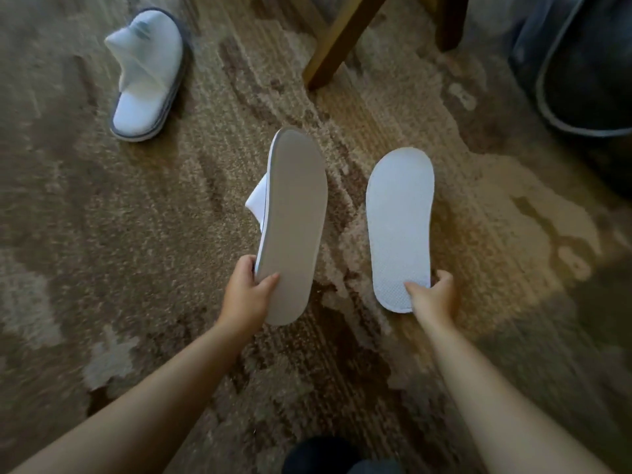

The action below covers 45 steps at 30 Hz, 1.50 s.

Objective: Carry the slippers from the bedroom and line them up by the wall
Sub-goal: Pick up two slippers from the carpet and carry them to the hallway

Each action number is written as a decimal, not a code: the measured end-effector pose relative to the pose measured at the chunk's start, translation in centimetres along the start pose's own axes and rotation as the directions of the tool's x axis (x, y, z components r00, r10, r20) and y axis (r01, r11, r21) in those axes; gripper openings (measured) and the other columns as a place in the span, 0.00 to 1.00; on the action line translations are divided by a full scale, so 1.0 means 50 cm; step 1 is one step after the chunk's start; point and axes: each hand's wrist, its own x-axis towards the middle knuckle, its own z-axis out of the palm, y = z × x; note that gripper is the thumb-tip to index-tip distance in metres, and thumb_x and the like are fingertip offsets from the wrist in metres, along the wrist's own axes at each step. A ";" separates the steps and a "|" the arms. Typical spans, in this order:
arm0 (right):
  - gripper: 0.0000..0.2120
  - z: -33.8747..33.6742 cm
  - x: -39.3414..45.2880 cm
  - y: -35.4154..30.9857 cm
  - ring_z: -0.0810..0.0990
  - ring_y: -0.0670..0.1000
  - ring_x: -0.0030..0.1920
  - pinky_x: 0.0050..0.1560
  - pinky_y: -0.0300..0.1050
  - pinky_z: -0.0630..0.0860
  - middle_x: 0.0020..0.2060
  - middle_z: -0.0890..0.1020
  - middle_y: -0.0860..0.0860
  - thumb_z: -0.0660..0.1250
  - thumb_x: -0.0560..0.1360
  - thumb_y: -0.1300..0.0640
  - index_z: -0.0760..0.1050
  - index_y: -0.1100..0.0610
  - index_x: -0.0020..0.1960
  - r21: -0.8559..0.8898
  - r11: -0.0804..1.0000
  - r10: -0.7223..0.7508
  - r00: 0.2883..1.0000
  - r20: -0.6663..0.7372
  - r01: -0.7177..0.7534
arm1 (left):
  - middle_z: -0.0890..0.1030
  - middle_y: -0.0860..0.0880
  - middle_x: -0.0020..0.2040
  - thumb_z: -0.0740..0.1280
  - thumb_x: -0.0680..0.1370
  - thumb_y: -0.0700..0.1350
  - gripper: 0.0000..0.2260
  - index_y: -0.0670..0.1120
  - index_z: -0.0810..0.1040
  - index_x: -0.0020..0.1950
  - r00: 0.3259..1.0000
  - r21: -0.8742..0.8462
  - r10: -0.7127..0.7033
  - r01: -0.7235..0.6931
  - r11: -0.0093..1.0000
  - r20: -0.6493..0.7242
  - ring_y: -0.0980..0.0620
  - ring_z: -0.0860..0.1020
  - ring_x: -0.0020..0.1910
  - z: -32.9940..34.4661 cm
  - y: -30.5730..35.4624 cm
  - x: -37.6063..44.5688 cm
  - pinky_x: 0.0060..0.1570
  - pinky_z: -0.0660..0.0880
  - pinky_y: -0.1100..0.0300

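Observation:
My left hand (248, 293) grips the heel of a white slipper with a grey sole (290, 217), held sole up and tilted so its white upper shows at the left. My right hand (433, 295) grips the heel of a white slipper (400, 227), also sole up, with a dotted white sole. Both slippers hang above the carpet, toes pointing away from me. Another white slipper with grey trim (147, 77) lies on the carpet at the upper left, stacked on what looks like a second one.
A brown patterned carpet (119, 234) covers the floor. Wooden furniture legs (338, 39) stand at the top centre. A dark rounded object with a pale rim (581, 70) sits at the top right. My dark trouser leg (325, 456) shows at the bottom.

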 end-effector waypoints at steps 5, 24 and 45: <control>0.13 0.022 -0.023 -0.013 0.75 0.62 0.53 0.46 0.50 0.69 0.56 0.75 0.65 0.63 0.73 0.64 0.67 0.68 0.55 0.009 0.998 -0.069 0.995 0.076 0.068 | 0.74 0.48 0.43 0.63 0.75 0.38 0.05 0.45 0.68 0.47 0.998 -0.054 -0.016 0.013 0.998 -0.053 0.47 0.73 0.45 -0.021 -0.008 -0.008 0.42 0.69 0.54; 0.05 -0.516 -0.618 -0.552 0.73 0.41 0.38 0.35 0.34 0.72 0.38 0.74 0.46 0.61 0.73 0.63 0.66 0.59 0.48 0.286 0.911 -0.380 0.874 0.303 0.297 | 0.73 0.53 0.40 0.63 0.74 0.37 0.06 0.47 0.68 0.45 0.968 -0.138 0.048 -0.084 0.987 -0.247 0.56 0.72 0.39 -0.380 0.656 -0.488 0.33 0.70 0.64; 0.09 -0.944 -1.045 -0.713 0.72 0.42 0.39 0.32 0.33 0.71 0.39 0.71 0.44 0.63 0.72 0.63 0.64 0.54 0.47 0.627 0.697 0.025 0.862 -0.507 0.348 | 0.73 0.56 0.37 0.65 0.74 0.41 0.08 0.52 0.68 0.41 0.682 0.038 0.564 -0.652 0.757 0.465 0.58 0.71 0.36 -0.459 1.212 -0.732 0.30 0.66 0.61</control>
